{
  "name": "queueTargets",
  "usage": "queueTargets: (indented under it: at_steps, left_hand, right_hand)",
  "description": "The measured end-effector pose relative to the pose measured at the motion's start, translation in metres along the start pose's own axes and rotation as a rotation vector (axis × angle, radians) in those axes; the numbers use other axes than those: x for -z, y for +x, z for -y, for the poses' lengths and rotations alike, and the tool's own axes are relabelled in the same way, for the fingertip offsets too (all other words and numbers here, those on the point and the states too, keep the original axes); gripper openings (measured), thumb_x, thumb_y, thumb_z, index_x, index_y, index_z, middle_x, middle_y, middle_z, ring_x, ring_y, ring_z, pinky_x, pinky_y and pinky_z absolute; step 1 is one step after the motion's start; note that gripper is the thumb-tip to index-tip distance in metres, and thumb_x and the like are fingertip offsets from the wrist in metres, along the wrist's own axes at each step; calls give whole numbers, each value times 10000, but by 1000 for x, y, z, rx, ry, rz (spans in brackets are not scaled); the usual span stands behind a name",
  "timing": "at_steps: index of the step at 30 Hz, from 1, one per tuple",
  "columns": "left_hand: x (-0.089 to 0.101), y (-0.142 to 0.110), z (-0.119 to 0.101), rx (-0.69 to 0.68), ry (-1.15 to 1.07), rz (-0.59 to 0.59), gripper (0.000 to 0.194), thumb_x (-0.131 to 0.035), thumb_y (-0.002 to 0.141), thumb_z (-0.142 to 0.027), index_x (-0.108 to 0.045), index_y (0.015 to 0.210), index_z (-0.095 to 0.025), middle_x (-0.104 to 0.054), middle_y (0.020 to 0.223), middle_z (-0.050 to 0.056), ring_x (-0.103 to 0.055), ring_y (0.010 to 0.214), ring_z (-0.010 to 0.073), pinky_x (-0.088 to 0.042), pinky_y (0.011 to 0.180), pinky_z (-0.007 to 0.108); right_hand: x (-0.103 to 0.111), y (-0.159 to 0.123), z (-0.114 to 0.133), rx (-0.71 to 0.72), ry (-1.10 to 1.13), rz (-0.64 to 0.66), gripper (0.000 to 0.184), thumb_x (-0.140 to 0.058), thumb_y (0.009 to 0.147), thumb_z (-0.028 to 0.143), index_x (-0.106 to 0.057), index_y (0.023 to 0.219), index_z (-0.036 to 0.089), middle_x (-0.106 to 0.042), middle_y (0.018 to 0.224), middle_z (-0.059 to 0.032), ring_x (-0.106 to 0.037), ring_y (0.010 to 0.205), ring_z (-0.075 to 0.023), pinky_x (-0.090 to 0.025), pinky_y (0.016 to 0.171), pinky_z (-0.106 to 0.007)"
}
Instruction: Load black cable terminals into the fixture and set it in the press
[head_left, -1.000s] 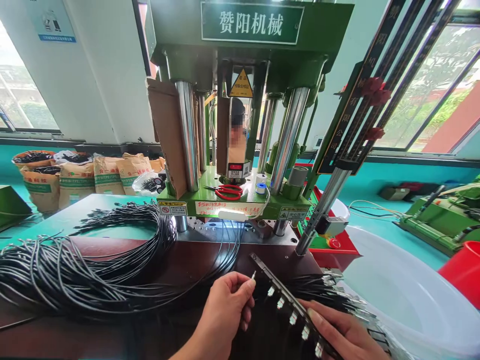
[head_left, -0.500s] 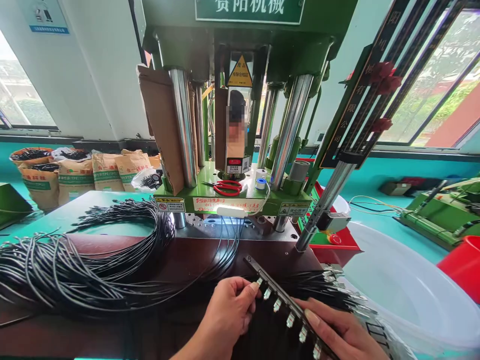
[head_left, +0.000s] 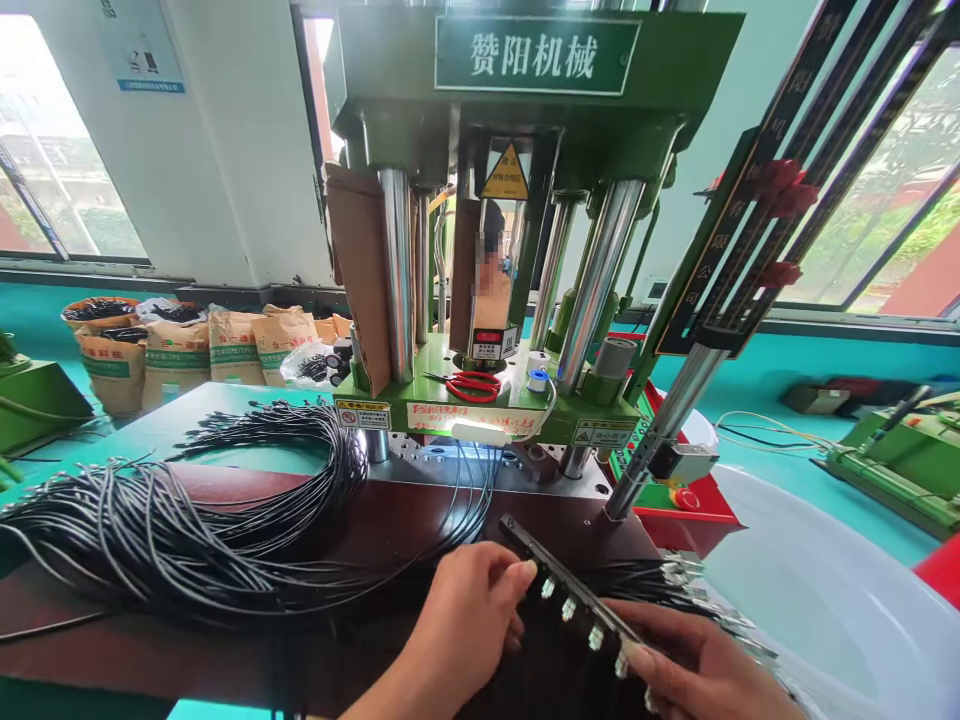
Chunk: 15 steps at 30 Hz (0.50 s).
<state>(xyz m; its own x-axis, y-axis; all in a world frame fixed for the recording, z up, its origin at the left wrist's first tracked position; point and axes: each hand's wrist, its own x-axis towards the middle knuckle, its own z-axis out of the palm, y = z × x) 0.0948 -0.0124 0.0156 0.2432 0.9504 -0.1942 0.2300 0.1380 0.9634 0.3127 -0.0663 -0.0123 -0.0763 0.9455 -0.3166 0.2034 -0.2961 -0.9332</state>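
Note:
My left hand (head_left: 469, 622) pinches a black cable's metal end against the top slot of a long black fixture bar (head_left: 559, 588). Several silver connectors sit in a row along that bar. My right hand (head_left: 701, 675) grips the bar's lower end and holds it tilted above the dark brown bench (head_left: 390, 520). A big bundle of black cables (head_left: 180, 520) lies coiled to the left. Some cables run up under the green press machine (head_left: 517, 250).
Red scissors (head_left: 474, 384) and a tape roll (head_left: 537, 379) lie on the machine's green table. A white plastic tub (head_left: 817, 590) stands at the right, and a red control box (head_left: 675, 500) is beside the machine. Brown sacks (head_left: 180, 350) line the far left wall.
My left hand brought the cable's metal end from just left of the bar onto its top slot. The view shifted slightly; the right hand kept its hold on the bar.

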Motion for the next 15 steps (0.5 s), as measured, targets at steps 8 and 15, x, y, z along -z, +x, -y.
queueTargets:
  at_steps: [8, 15]
  left_hand:
    - [76, 67, -32, 86, -142, -107, 192, -744, 652, -211, -589, 751, -157, -601, 712, -5, -564, 768, 158, -401, 749, 255]
    - [49, 126, -1, 310, -417, 196, 142, -695, 708, -116, -566, 663, -78, -640, 660, 84, -641, 618, 160, -527, 684, 313]
  right_hand:
    - [31, 34, 39, 183, -338, -156, 319, -627, 771, 497, -719, 790, 192, -610, 647, -2, -554, 622, -163, -436, 577, -254]
    - [33, 61, 22, 334, -601, -228, 317, -545, 823, 496, -728, 842, 238, -642, 803, -19, -607, 769, -217, -445, 697, -303]
